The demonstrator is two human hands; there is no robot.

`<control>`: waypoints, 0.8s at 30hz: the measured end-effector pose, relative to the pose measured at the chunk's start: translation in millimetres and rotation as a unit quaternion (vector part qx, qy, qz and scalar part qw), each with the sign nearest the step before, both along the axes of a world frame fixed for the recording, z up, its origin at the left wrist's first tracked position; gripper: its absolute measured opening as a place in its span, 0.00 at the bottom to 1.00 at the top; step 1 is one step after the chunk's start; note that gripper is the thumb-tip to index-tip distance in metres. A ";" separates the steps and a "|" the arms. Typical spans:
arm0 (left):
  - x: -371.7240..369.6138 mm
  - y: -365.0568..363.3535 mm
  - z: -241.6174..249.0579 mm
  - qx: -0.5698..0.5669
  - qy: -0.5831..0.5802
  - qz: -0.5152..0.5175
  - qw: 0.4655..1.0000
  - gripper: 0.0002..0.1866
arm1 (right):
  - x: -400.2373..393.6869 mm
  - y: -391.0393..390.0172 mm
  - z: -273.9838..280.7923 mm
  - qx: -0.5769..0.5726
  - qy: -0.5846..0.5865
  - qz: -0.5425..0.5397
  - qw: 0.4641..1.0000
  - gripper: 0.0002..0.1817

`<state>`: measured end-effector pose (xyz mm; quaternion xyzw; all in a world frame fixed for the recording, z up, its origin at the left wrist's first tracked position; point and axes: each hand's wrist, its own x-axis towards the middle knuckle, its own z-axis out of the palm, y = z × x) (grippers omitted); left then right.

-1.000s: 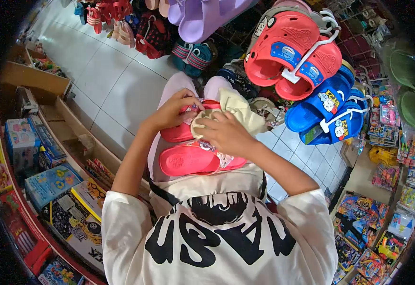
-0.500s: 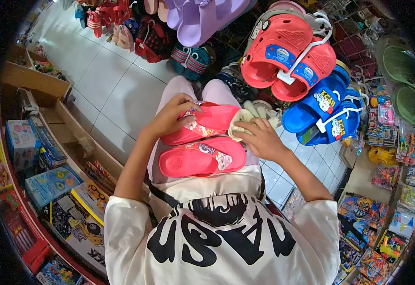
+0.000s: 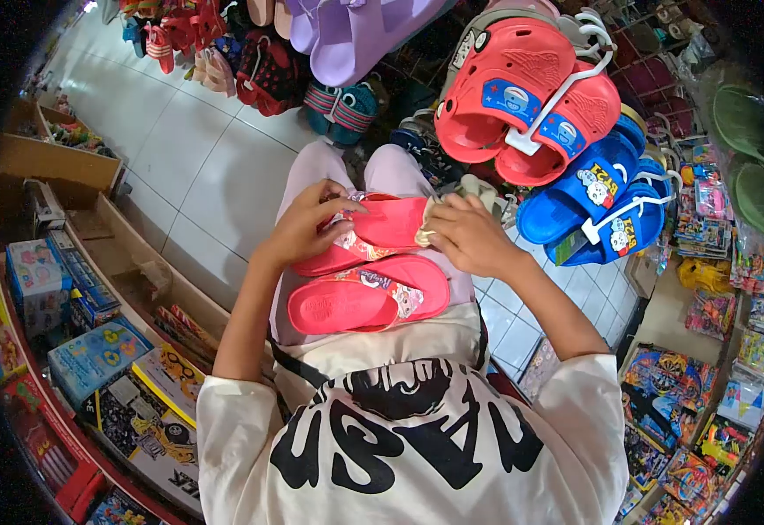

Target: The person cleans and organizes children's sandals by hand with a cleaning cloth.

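Note:
Two red-pink sandals with printed straps rest on my lap. The nearer sandal (image 3: 338, 304) lies flat, with its toe to the left. The farther sandal (image 3: 391, 223) is between my hands. My left hand (image 3: 316, 225) grips the strap of the farther sandal at its left part, fingers bent round it. My right hand (image 3: 472, 234) holds a crumpled cream cloth (image 3: 427, 220) against the right end of that same sandal. Part of the cloth is hidden under my right fingers.
Red clogs (image 3: 522, 101) and blue sandals (image 3: 588, 197) hang at the upper right. Purple clogs (image 3: 347, 39) and other footwear hang at the top. Boxed toys (image 3: 98, 354) fill the left shelf, and packaged toys (image 3: 671, 385) line the right. White floor tiles (image 3: 189, 140) show beyond my knees.
My right hand has closed more over the cloth and moved up slightly, toward the sandal's end. My left hand has shifted a little down and left. The nearer sandal lies slightly lower.

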<state>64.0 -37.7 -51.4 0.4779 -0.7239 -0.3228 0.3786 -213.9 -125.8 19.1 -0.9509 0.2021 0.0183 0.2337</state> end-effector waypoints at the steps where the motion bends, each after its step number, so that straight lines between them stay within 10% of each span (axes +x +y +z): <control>1: -0.7 1.1 2.1 -0.008 -0.002 0.004 1.000 0.14 | -2.0 -0.3 4.1 0.001 -0.012 -0.007 1.000 0.12; 7: 2.9 3.1 12.0 -0.007 -0.035 -0.005 0.999 0.22 | 37.9 13.8 -19.8 0.061 -0.176 -0.063 0.981 0.13; 18: -0.3 11.4 14.9 0.001 -0.164 0.012 0.986 0.28 | 21.0 9.8 -19.9 0.000 -0.065 0.078 0.995 0.10; 24: 10.3 14.4 15.2 0.005 -0.143 0.040 0.989 0.28 | -22.3 -4.4 -3.1 0.015 -0.123 -0.076 0.989 0.08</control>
